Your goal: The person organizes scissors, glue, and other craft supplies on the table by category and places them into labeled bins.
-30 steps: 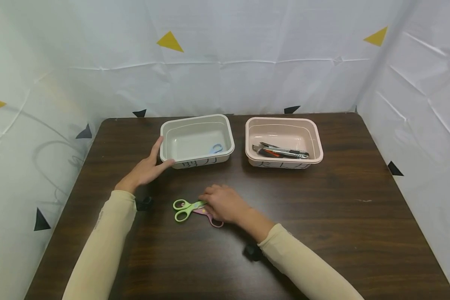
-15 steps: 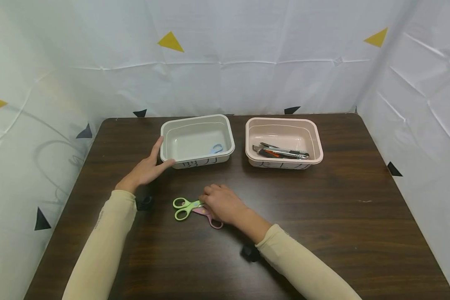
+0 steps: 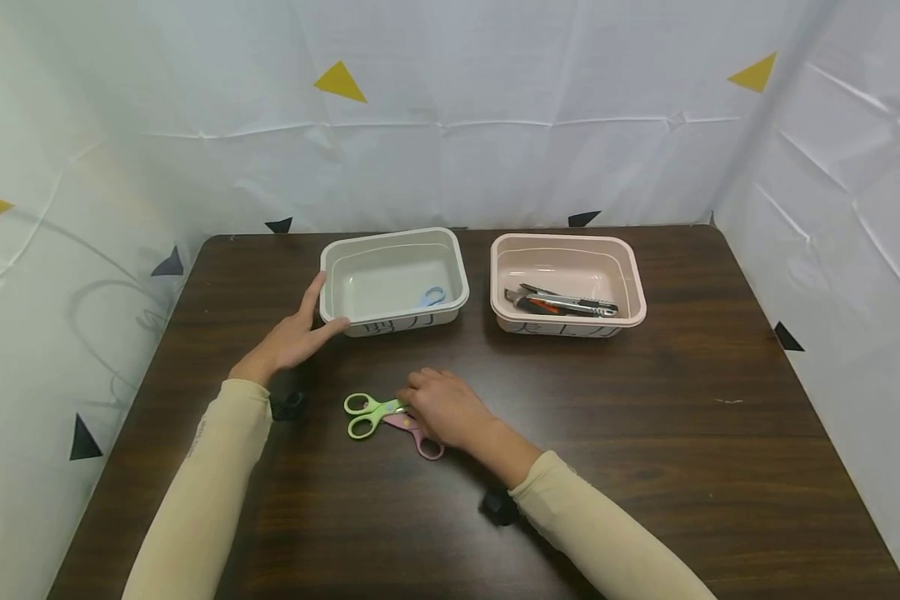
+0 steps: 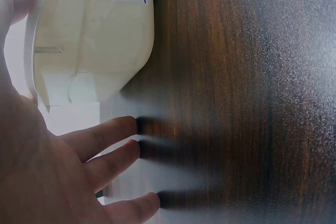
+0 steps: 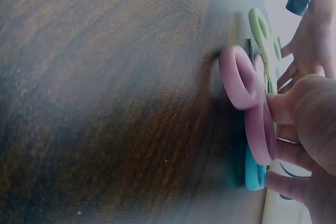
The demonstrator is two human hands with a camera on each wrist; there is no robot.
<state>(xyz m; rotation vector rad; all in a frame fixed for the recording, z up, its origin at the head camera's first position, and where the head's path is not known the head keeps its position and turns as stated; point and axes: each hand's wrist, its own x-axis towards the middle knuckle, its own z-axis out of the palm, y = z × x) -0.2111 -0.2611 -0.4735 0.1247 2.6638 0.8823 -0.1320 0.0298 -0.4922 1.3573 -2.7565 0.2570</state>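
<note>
On the dark tabletop, green scissors (image 3: 367, 419) and pink scissors (image 3: 424, 442) lie crossed. My right hand (image 3: 447, 407) reaches over them from the right, thumb and fingers curled at the green scissors' blade end and pinching it. The right wrist view shows the pink handles (image 5: 257, 129) close below the thumb and a teal handle loop (image 5: 255, 169) by the lower fingers, hidden from the head view. My left hand (image 3: 288, 337) is spread at the left corner of the grey-white bin (image 3: 390, 319), thumb and index finger touching its rim; the other fingertips rest on the table.
A light blue scissors handle (image 3: 432, 296) shows inside the grey-white bin. To its right, a pink bin (image 3: 555, 327) holds several utility knives (image 3: 570, 304). White sheeting (image 3: 450, 167) closes off the back and both sides of the table.
The green scissors have shifted slightly up and left, and the pink handle has swung slightly down. My right hand has barely moved; the left hand stays at the bin.
</note>
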